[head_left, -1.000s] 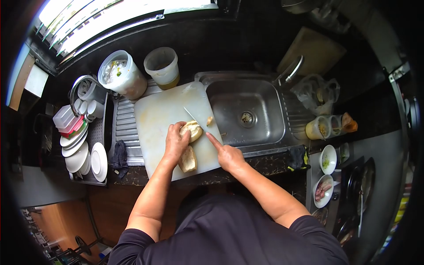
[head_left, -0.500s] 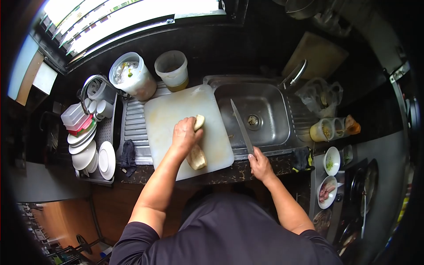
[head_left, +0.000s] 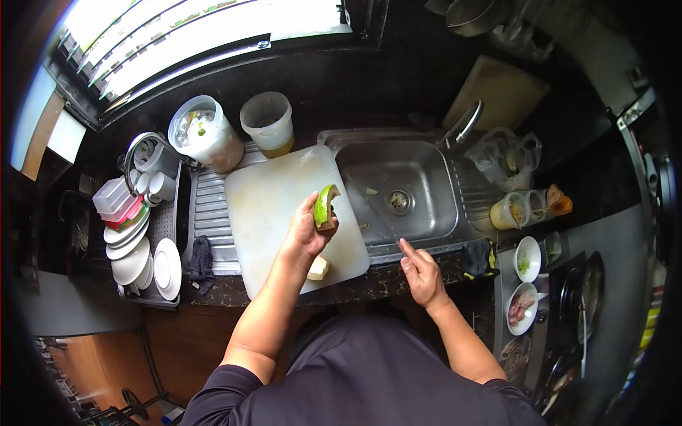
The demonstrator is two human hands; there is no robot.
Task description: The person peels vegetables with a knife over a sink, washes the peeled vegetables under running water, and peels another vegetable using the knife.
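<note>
My left hand (head_left: 307, 231) is closed around a green-skinned, hollow-looking piece of fruit or vegetable (head_left: 325, 206), raised over the white cutting board (head_left: 273, 192). Its exact kind does not show. A pale chunk (head_left: 318, 268) lies on the board beside my left wrist. Near the front edge of the sink, my right hand (head_left: 423, 277) has curled fingers and the index finger stretched forward. It keeps its grip on the knife, whose blade is barely visible, apparently turned edge-on.
The board overlaps the ribbed drainer (head_left: 207, 199) and the sink (head_left: 433, 192). Behind it stand two plastic tubs (head_left: 213, 145). Left is a dish rack with white plates (head_left: 168, 266). Bowls (head_left: 526, 259) and cups (head_left: 510, 211) stand right. A dark cloth (head_left: 202, 264) lies at the counter edge.
My left hand has lifted a piece off the board and turned it, showing green skin. The knife in my right hand has turned, and its broad blade no longer shows. The view has shifted slightly.
</note>
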